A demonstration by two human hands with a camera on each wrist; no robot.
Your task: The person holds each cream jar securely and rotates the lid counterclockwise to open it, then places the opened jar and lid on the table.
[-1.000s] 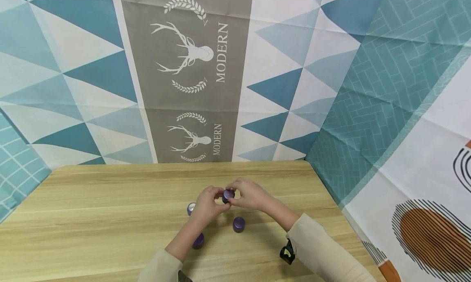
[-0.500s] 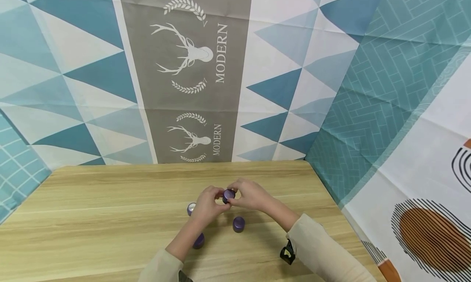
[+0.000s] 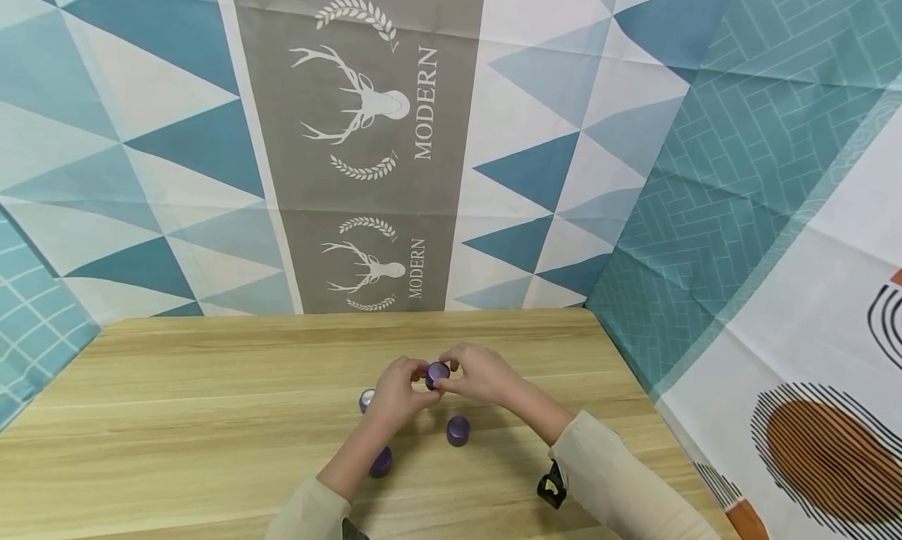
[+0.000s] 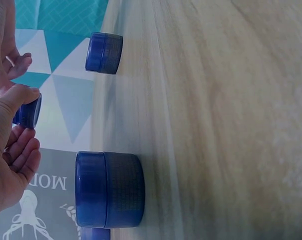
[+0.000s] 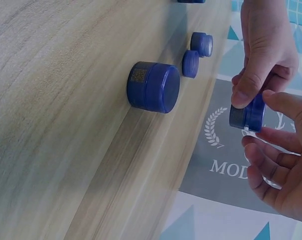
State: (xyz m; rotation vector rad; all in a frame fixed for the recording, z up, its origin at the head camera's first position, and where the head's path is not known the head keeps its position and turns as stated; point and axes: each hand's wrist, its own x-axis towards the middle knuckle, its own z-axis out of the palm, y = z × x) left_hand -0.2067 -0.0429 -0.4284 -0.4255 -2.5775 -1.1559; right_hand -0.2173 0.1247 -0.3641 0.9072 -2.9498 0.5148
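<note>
Both hands hold one small purple jar point(image 3: 437, 374) just above the wooden table point(image 3: 211, 415). My left hand point(image 3: 414, 385) pinches it from the left and my right hand point(image 3: 456, 371) from the right. In the right wrist view the same jar point(image 5: 247, 114) sits between a thumb from above and curled fingers point(image 5: 271, 150) from below. The left wrist view shows the jar point(image 4: 27, 111) at the left edge, pinched by my left thumb point(image 4: 18, 97).
Three more purple pieces stand on the table near the hands: one by the left hand point(image 3: 366, 400), a closed jar point(image 3: 457, 430) under the right wrist, another point(image 3: 380, 462) beside the left forearm. Patterned cloth walls point(image 3: 366, 172) close the back and right.
</note>
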